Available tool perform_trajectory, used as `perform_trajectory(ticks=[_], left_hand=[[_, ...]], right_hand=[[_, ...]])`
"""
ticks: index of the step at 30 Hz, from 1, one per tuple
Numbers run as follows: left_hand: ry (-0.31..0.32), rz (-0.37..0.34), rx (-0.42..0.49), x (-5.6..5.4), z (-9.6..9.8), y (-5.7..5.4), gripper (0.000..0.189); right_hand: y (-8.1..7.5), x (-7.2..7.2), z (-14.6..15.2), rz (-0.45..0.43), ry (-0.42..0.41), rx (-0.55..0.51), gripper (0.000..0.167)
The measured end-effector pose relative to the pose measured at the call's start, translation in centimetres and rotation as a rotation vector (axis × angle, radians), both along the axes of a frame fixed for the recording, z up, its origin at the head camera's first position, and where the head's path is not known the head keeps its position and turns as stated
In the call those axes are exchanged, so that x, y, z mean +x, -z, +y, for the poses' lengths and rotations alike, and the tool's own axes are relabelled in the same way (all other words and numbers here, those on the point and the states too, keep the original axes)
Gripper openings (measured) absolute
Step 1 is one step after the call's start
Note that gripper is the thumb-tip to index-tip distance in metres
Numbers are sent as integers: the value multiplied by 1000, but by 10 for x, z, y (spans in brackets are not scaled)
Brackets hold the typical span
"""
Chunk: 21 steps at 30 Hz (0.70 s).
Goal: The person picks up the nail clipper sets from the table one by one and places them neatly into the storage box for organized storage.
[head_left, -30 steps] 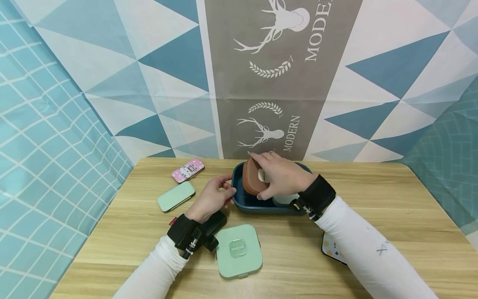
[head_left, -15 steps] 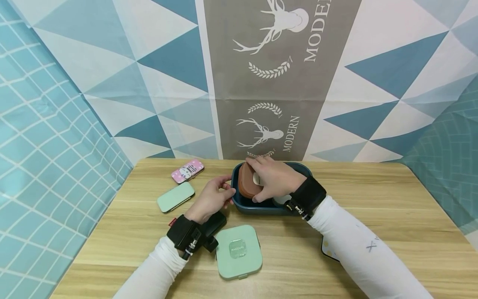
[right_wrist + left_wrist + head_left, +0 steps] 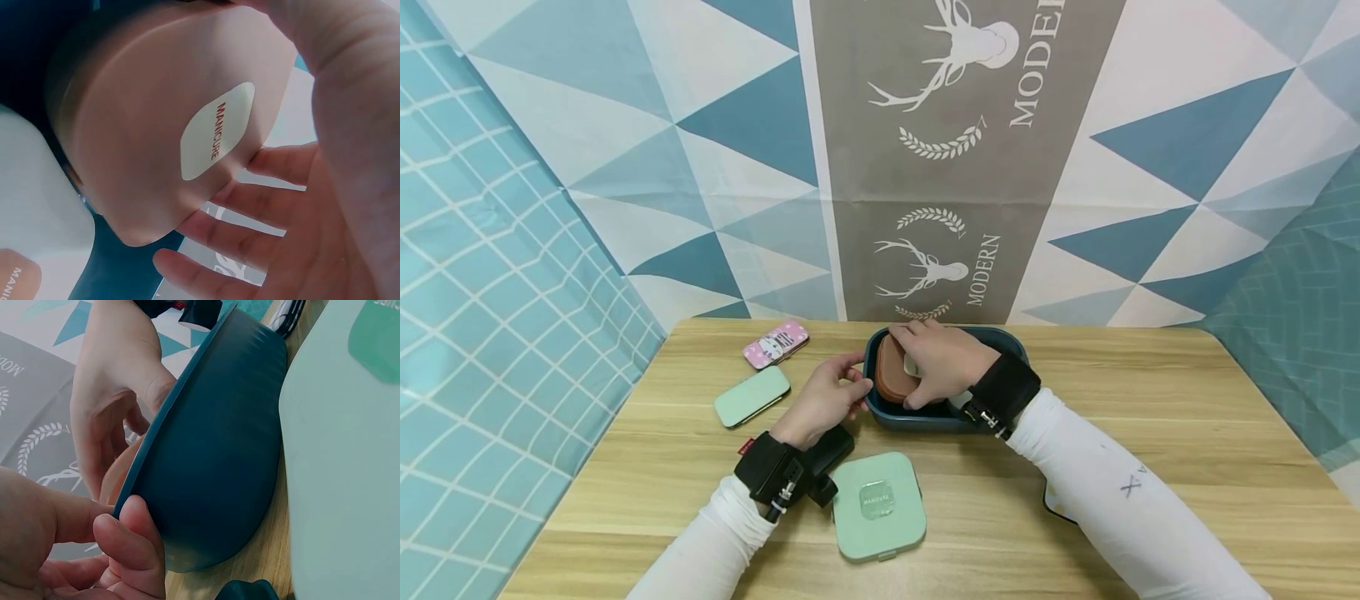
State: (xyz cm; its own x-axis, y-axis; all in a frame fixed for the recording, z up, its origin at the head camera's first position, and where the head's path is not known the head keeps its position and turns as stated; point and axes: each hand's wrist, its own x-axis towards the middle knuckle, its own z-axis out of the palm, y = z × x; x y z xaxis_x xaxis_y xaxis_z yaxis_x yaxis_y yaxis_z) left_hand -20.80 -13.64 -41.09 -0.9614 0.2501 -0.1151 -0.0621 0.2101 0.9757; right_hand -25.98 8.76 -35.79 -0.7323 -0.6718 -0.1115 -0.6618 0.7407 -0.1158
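My right hand (image 3: 943, 362) grips a brown manicure case (image 3: 895, 371) inside the left part of a dark blue basin (image 3: 917, 423). In the right wrist view, the brown case (image 3: 150, 125) bears a pale label reading MANICURE, with my thumb and fingers at its edges. Beside it in the basin lies a white case (image 3: 37, 181) with a brownish label. At the basin's left rim, my left hand (image 3: 829, 396) pinches the edge between thumb and fingers, as the left wrist view of the basin (image 3: 206, 437) confirms.
A square mint manicure case (image 3: 880, 507) lies in front of the basin. To the left are a slim mint case (image 3: 752, 396) and a pink cartoon case (image 3: 777, 343). A dotted case (image 3: 1058, 505) is partly under my right forearm. A red tag (image 3: 747, 446) shows beside my left wrist.
My right hand has moved left and lowered the brown case deeper into the basin, where it now lies flatter. The left hand has stayed at the rim.
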Motion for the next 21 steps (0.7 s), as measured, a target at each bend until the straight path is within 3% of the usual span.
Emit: perform_trajectory(ticks=[21], left_hand=[[1, 2, 1, 0, -1, 0, 54]], right_hand=[[3, -2, -20, -36, 43, 90, 114]])
